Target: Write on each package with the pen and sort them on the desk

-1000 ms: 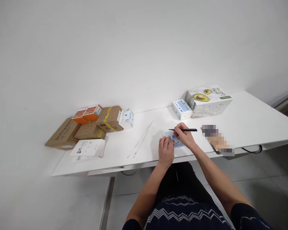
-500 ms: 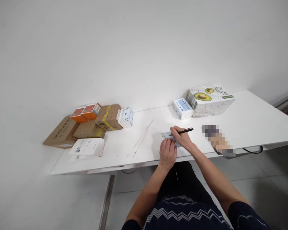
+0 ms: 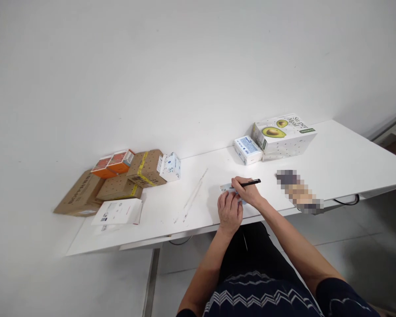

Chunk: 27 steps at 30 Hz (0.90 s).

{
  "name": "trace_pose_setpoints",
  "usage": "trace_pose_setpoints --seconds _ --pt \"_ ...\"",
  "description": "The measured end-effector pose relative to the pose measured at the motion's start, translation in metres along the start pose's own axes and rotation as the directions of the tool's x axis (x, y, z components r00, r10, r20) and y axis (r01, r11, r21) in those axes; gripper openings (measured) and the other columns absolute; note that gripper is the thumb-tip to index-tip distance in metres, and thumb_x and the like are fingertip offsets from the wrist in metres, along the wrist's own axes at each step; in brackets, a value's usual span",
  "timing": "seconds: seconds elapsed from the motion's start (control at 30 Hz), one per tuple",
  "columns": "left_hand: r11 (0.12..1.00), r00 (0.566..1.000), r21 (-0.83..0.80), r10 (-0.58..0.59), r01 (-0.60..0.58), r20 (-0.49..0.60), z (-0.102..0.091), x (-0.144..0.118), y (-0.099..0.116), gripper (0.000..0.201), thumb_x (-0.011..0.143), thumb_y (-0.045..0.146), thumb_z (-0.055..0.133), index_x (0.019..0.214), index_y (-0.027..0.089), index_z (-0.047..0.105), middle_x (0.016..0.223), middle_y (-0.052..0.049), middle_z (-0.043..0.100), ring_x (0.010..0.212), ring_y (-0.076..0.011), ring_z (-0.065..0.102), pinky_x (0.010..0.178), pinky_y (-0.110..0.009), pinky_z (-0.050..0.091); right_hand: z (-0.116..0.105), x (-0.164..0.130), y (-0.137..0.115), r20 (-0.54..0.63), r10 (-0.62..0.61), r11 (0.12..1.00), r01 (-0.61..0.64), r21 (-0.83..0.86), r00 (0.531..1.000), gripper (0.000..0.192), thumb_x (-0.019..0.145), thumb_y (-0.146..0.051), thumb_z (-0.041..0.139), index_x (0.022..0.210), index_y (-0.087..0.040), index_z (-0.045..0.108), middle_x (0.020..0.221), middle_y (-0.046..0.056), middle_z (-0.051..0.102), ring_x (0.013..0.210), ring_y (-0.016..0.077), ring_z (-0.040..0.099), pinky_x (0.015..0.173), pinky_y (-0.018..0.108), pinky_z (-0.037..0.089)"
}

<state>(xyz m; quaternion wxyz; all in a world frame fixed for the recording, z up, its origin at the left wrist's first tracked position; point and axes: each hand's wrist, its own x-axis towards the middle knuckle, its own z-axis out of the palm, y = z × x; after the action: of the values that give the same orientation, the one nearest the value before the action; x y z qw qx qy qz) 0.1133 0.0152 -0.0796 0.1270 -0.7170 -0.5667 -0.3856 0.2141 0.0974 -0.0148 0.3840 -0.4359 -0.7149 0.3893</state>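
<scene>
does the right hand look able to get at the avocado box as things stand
Probably yes: nothing appears to stand between the right hand and the near side of the avocado box. The pen it holds, though, would likely hinder a full grasp.

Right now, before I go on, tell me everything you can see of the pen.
The pen is slim and black, plastic by its look, with a clip near its upper end. The right hand grips it at a slant, upper end pointing right, writing end over the pale blue packet. Whether its tip touches there is too small to tell.
</scene>
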Motion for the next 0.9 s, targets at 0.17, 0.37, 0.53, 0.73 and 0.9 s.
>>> trace_pose_setpoints --seconds 0.17,0.37,0.53,0.73,0.9 --pt "1.0 1.0 0.002 -0.005 0.005 -0.003 0.0007 -0.0009 -0.0004 0.032 0.085 0.019 0.052 0.116 0.015 0.06 0.116 -0.013 0.064 0.117 -0.0304 0.052 0.101 -0.05 0.04 -0.0006 0.0007 -0.001 0.019 -0.016 1.0 0.016 -0.018 1.0 0.04 0.09 -0.042 0.039 0.056 -0.021 0.043 0.051 -0.003 0.044 0.051 0.0117 0.039 0.051 0.028 0.03" --pt "1.0 1.0 -0.009 -0.01 0.01 0.005 0.0011 -0.0016 -0.0004 0.034 0.085 0.018 0.052 0.118 0.015 0.059 0.116 -0.014 0.063 0.118 -0.0305 0.051 0.101 -0.05 0.039 0.0006 0.0014 -0.0038 0.014 -0.023 0.999 0.024 -0.045 1.0 0.039 0.09 -0.041 0.039 0.055 -0.022 0.036 0.049 -0.005 0.038 0.05 0.0112 0.034 0.052 0.028 0.028" --pt "1.0 1.0 0.013 0.011 -0.011 -0.013 0.001 -0.0017 -0.0003 0.035 0.084 0.017 0.053 0.118 0.013 0.057 0.115 -0.014 0.063 0.117 -0.0306 0.051 0.101 -0.05 0.04 0.0018 0.002 -0.004 0.011 -0.033 0.998 0.033 -0.061 0.999 0.038 0.089 -0.039 0.04 0.055 -0.022 0.033 0.049 -0.005 0.035 0.049 0.0109 0.03 0.052 0.028 0.026" --pt "1.0 1.0 0.01 0.0 0.0 -0.002 0.0 -0.0007 0.0004 0.034 0.084 0.018 0.053 0.118 0.014 0.058 0.116 -0.014 0.063 0.118 -0.0301 0.05 0.101 -0.049 0.039 0.002 0.0017 -0.0045 0.007 -0.037 0.998 0.037 -0.06 0.999 0.038 0.089 -0.037 0.04 0.055 -0.022 0.033 0.049 -0.005 0.035 0.049 0.0108 0.031 0.052 0.028 0.025" --pt "1.0 1.0 0.025 0.017 -0.016 -0.022 -0.0018 0.0011 0.0019 0.034 0.083 0.017 0.054 0.116 0.012 0.058 0.114 -0.013 0.064 0.115 -0.0299 0.051 0.1 -0.048 0.041 0.0023 0.0021 -0.003 0.005 -0.047 0.998 0.047 -0.031 0.999 0.039 0.088 -0.038 0.041 0.054 -0.022 0.034 0.049 -0.006 0.034 0.049 0.0104 0.032 0.052 0.027 0.026"
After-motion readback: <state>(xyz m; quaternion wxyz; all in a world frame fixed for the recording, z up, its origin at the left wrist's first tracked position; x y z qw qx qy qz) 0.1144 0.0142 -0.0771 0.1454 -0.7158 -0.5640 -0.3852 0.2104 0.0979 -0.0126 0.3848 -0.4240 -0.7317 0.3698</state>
